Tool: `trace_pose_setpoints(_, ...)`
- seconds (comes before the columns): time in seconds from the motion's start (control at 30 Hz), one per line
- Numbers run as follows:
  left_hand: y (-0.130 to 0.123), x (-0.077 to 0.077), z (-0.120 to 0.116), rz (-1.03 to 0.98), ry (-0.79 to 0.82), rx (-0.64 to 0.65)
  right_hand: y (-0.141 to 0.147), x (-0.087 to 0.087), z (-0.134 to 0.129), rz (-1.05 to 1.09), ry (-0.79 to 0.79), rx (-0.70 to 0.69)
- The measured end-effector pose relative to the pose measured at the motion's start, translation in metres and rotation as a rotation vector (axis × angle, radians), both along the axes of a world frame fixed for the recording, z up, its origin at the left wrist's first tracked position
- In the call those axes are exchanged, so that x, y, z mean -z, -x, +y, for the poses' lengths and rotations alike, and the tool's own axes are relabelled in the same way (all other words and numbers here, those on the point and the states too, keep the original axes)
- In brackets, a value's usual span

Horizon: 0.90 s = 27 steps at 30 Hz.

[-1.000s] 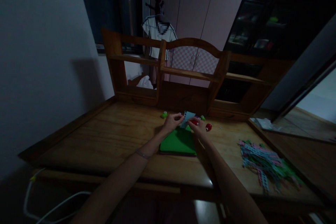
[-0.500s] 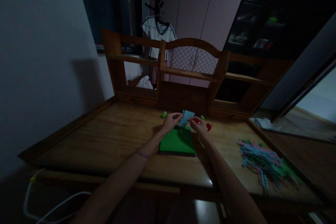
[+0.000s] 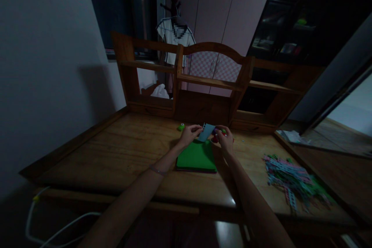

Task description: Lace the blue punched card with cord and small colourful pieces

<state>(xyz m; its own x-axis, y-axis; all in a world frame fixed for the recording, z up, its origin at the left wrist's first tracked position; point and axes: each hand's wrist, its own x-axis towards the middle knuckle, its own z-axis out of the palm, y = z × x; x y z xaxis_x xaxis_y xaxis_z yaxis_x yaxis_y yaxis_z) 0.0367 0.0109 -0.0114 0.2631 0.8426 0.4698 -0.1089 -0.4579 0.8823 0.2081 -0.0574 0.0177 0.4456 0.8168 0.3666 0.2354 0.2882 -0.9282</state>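
Note:
Between my hands is a small light blue card point(image 3: 206, 132) with a notched left edge, tilted above a green square stack point(image 3: 197, 157) that looks like a pad or thin book. My left hand point(image 3: 189, 133) pinches the card by its notched side. At the card's right edge, the fingers of my right hand point(image 3: 225, 139) are curled together by a small dark purple spot; whether they grip the card or something else is unclear. A red object point(image 3: 215, 138) shows beside the right fingers, partly hidden. Just beyond the left hand sits a small green toy-like piece with an eye point(image 3: 181, 127).
Another green piece point(image 3: 223, 130) is partly covered behind my right hand. A pile of pink, blue and green perforated strips point(image 3: 290, 178) lies at the desk's right. A wooden shelf unit point(image 3: 209, 81) rises along the back of the wooden desk point(image 3: 116, 151).
My right hand has shifted slightly right and up from the card's lower corner, uncovering more of it. The card has tilted a little. My left hand keeps its pinch.

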Motion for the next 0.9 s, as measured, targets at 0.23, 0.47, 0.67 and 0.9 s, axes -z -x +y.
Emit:
trace_pose_setpoints(0.23,0.002,-0.009,-0.009,0.044,-0.006,0.03,0.007,0.001,-0.004,-0.137,0.026,-0.19)
trace_pose_setpoints(0.47,0.002,-0.011,-0.01,0.082,-0.008,0.004,0.003,0.008,0.004,-0.139,0.026,-0.163)
trace_pose_setpoints(0.67,0.004,-0.015,-0.015,0.105,-0.035,0.025,0.004,0.006,0.002,-0.132,0.009,-0.138)
trace_pose_setpoints(0.9,0.003,-0.013,-0.015,0.124,-0.061,-0.022,0.004,0.002,-0.003,-0.147,0.01,-0.187)
